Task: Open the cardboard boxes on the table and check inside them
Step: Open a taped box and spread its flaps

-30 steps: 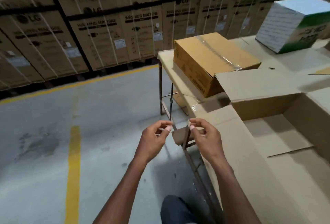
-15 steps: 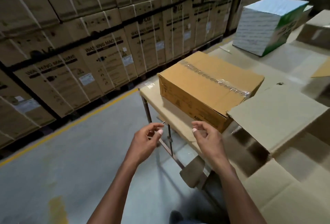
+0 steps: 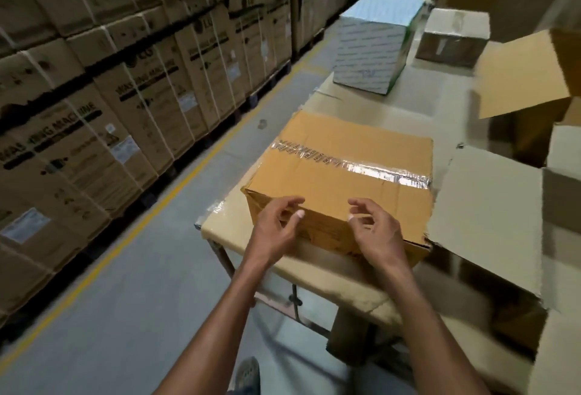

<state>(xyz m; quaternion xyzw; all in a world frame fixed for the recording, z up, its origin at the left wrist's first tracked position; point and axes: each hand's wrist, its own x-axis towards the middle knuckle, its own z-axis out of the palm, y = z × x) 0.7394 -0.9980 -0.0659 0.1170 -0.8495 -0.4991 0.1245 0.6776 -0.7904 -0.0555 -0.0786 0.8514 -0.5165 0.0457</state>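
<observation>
A brown cardboard box (image 3: 342, 171) lies at the near left end of the table (image 3: 229, 231), sealed with a strip of shiny tape (image 3: 355, 164) across its top. My left hand (image 3: 276, 226) hovers at the box's near left corner, fingers curled and apart, holding nothing. My right hand (image 3: 375, 229) is at the box's near edge, fingers spread, also holding nothing. To the right stands a large open cardboard box (image 3: 490, 215) with its flaps folded out; its inside is mostly out of view.
A white and green carton (image 3: 374, 45) and a small taped brown box (image 3: 452, 36) stand further back on the table. Stacked washing-machine cartons (image 3: 125, 86) line the left wall behind a yellow floor line (image 3: 151, 212). Grey floor lies between them and the table.
A scrap of cardboard that my hands held a second ago has dropped away. The view has swung right and forward, and both hands have reached up to the sealed box's near edge.
</observation>
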